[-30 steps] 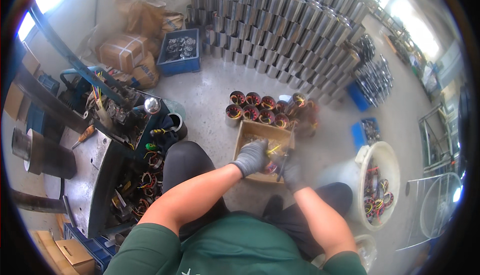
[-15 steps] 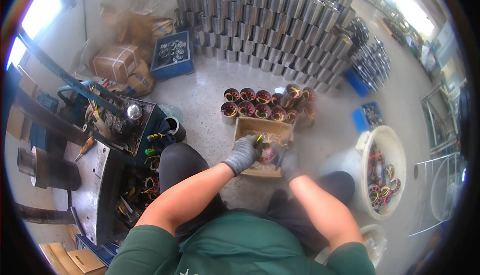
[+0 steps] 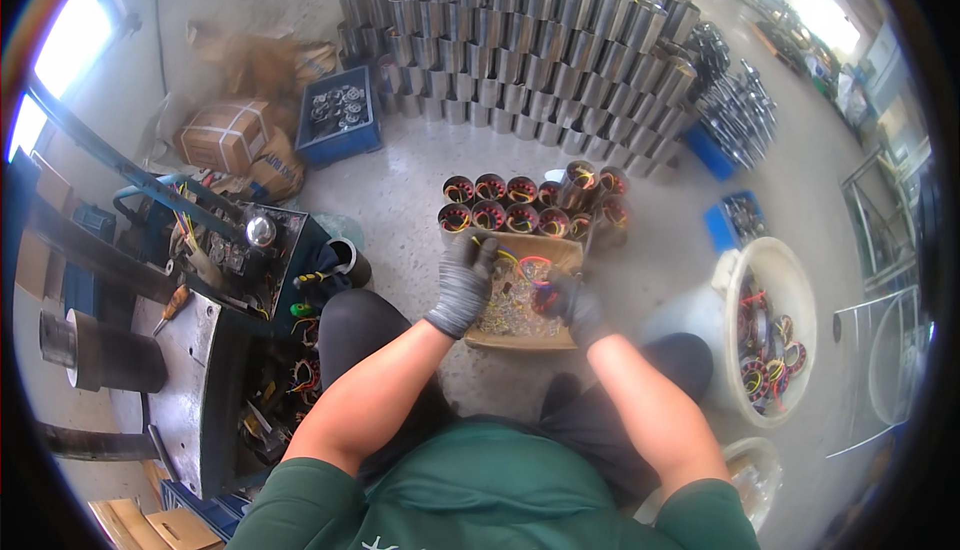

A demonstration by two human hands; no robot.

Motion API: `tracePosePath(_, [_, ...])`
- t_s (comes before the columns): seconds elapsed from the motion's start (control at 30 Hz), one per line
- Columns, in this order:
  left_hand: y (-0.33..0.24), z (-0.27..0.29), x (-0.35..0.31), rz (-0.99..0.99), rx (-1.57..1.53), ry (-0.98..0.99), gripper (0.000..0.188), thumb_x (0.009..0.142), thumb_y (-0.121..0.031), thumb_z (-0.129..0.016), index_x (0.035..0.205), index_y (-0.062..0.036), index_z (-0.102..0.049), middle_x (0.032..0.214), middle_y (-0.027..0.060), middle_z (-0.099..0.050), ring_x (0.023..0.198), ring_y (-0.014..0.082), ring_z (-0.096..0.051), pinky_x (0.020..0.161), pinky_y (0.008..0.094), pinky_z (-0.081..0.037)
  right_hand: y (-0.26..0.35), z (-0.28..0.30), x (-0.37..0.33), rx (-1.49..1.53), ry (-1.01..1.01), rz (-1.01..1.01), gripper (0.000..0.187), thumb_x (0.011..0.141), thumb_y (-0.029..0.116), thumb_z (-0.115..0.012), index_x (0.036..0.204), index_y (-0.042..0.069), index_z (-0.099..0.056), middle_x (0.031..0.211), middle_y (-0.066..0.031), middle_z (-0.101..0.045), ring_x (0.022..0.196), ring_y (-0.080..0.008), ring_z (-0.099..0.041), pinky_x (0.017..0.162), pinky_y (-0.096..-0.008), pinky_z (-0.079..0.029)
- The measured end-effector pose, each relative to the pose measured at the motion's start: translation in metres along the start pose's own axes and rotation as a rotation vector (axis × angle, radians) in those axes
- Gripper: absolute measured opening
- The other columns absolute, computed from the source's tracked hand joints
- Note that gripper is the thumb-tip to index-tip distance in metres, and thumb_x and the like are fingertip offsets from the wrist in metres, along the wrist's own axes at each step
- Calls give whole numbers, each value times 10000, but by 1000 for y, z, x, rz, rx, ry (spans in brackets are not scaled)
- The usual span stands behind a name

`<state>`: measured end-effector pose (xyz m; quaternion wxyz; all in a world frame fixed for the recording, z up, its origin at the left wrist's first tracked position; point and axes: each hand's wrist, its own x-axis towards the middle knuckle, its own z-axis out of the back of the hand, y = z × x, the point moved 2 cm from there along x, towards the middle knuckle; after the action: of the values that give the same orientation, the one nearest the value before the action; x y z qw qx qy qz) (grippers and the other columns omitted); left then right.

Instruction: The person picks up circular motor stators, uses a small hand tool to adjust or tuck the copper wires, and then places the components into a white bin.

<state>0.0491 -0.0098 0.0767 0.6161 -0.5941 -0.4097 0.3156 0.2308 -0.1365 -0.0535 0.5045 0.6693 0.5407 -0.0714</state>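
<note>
Both my hands wear grey gloves and are over an open cardboard box (image 3: 530, 342) between my knees. Small bits like coloured wire clippings cover the box's bottom. My right hand (image 3: 580, 310), somewhat blurred, is closed around a wound motor stator (image 3: 545, 297) with red and dark parts, partly hidden by the fingers. Coloured lead wires (image 3: 508, 254) run from the stator toward my left hand (image 3: 465, 278). That hand is raised at the box's left edge, its fingers closed on the wire ends; a yellow tip shows at the fingertips.
Steel cylinders with wound stators inside (image 3: 488, 215) stand in rows just beyond the box. Farther back rises a stack of bare steel cylinders (image 3: 510, 45). A white bucket of stators (image 3: 730, 350) is at right, a metal machine (image 3: 190, 370) at left, a blue crate (image 3: 340, 140) behind.
My left hand has moved up and left, away from the right, drawing the wires out between them. More of the box's inside shows. My right hand stays near the box's right side.
</note>
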Motion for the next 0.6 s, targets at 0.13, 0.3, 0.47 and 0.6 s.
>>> tracePosePath(0.13, [-6,3,5,66,-130,55,133,959,-146,-578,1063,-65,-583,855,22,-600,710,100,-568,620,238,-490,22,-2,-10,-25,84,161,284,784,-16,-673,1040,-35,-552,893,-154,-651,736,-256,-653,656,-362,-555])
tracePosePath(0.3, [17,12,5,530,-304,131,403,898,-225,-630,1257,-55,-562,873,37,-601,645,132,-577,606,292,-512,32,-34,-60,-92,45,401,281,756,-4,-674,1009,-32,-556,889,-149,-646,763,-256,-670,671,-332,-560])
tracePosePath(0.47, [32,-7,-10,745,-228,446,408,825,-108,-632,1224,-37,-582,807,29,-582,596,114,-541,551,276,-477,33,-59,-94,-206,53,459,388,753,5,-684,1088,5,-488,930,-113,-622,769,-220,-651,660,-320,-544])
tracePosePath(0.6, [13,-9,-13,757,-277,489,328,816,-110,-676,1130,-39,-618,730,-6,-552,569,82,-489,521,244,-433,32,-58,-94,-218,-2,523,400,761,-24,-685,1100,24,-480,971,-101,-605,790,-204,-634,653,-320,-538])
